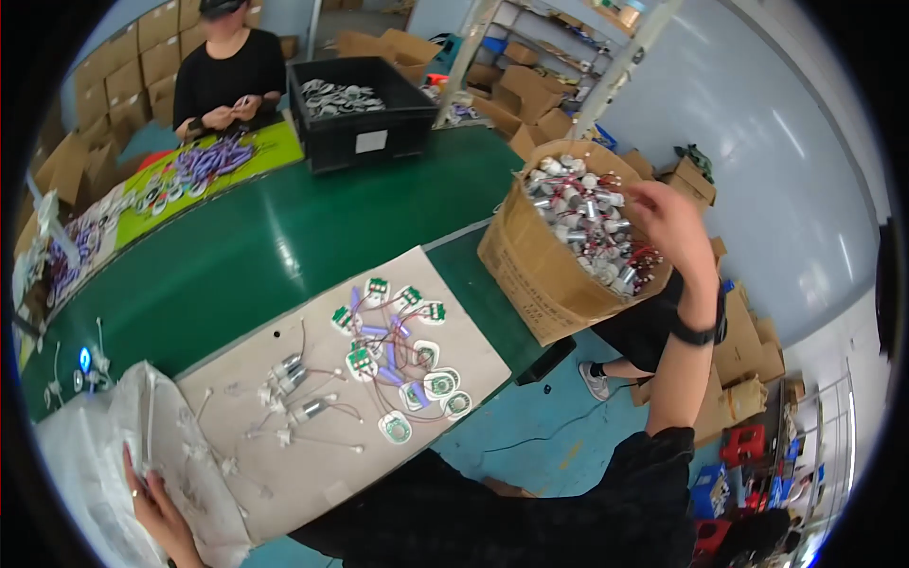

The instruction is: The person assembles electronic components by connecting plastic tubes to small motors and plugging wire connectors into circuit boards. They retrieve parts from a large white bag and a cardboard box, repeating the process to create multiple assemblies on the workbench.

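Over the right side of a brown cardboard carton (pixel 530 270), my right hand (pixel 670 222) reaches in with bent, slightly parted fingers. Its fingertips are close to a heap of small silver motors (pixel 592 204) with white caps and red wires; no held thing shows. At the lower left, my left hand (pixel 159 516) lies against a clear plastic bag (pixel 85 473), fingers stretched and apart. Between the hands, a beige board (pixel 331 478) bears a few loose motors (pixel 289 371) with wires. Farther right on it lie round green circuit boards (pixel 440 383) wired to purple cylindrical cells (pixel 386 352).
A black bin (pixel 365 137) of parts stands on the green table (pixel 275 246). Across it, another person (pixel 232 85) handles small parts behind a lime mat (pixel 275 147) with purple cells. Cartons (pixel 521 95) and shelves fill the back. Someone's shoe (pixel 594 381) shows below my carton.
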### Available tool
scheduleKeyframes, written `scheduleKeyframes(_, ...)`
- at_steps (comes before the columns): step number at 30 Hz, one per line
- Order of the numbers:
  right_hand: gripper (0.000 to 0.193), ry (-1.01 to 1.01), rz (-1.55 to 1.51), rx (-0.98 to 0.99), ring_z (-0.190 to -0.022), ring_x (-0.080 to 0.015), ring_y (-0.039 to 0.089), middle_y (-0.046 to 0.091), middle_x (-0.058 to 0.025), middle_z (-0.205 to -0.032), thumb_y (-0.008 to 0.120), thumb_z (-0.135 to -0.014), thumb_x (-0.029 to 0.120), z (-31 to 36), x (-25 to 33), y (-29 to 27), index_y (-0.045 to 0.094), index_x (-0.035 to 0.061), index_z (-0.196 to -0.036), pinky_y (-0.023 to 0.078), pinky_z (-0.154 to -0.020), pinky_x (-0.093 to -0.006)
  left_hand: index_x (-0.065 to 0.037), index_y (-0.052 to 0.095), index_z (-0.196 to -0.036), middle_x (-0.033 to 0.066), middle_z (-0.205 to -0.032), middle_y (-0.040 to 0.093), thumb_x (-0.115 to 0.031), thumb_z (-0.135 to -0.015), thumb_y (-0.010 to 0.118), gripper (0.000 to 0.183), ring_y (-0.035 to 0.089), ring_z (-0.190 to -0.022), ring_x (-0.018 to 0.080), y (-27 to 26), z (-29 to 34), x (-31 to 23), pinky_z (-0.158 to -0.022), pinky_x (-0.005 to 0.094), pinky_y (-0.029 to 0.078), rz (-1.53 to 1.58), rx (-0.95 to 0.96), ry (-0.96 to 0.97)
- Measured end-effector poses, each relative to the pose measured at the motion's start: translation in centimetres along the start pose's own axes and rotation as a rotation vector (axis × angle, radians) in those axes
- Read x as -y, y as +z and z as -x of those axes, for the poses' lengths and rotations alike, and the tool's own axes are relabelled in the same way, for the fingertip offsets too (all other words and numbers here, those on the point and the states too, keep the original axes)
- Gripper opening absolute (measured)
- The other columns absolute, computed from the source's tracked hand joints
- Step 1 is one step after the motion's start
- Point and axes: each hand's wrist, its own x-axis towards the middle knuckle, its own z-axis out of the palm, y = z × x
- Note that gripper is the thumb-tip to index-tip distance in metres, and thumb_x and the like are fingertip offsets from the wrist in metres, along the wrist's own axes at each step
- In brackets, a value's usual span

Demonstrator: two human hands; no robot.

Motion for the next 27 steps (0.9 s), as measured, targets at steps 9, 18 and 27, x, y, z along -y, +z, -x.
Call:
scheduleKeyframes(9, 0.037, 0.08, 0.102, 0.211, -0.106, -0.0364, 0.067, 0.071, -0.0215, -0.107, 0.061, -0.078, -0.001, -7.7, -11.9, 8.4, 0.072, 0.0044, -0.113, 0.052, -0.092, -0.0425, 0.0, 0.05, -0.145, 0.0019, -0.079, 0.056, -0.027, -0.105, 0.059, 0.049, 0.046, -0.063, 0.009, 0.9, 3.8, -6.0, -0.054, 0.0193, 0.039, 1.12, 0.147, -0.587)
scheduleKeyframes(18, 0.055, 0.078, 0.394, 0.311, -0.128, -0.0387, 0.053, 0.055, -0.0184, -0.138, 0.074, -0.075, 0.002, -8.1, -13.1, 10.5, 0.064, 0.0104, -0.129, 0.046, -0.107, -0.0416, -0.002, 0.066, -0.116, 0.0046, -0.093, 0.064, -0.016, -0.099, 0.064, 0.022, 0.059, -0.078, 0.0164, 6.0, 9.5, -1.5, -0.063, 0.0273, 0.049, 1.066, 0.009, -0.463)
scheduleKeyframes(27, 0.043, 0.015, 0.262, 0.129, -0.104, -0.035, 0.066, 0.068, -0.0204, -0.106, 0.079, -0.079, 0.016, -4.8, -12.1, 5.0, 0.071, 0.0105, -0.122, 0.052, -0.092, -0.0412, -0.012, 0.076, -0.114, 0.0042, -0.085, 0.053, -0.004, -0.081, 0.072, 0.034, 0.047, -0.081, 0.0238, 4.5, 4.9, -6.8, -0.078, 0.0395, 0.038, 0.063, 0.056, 0.457)
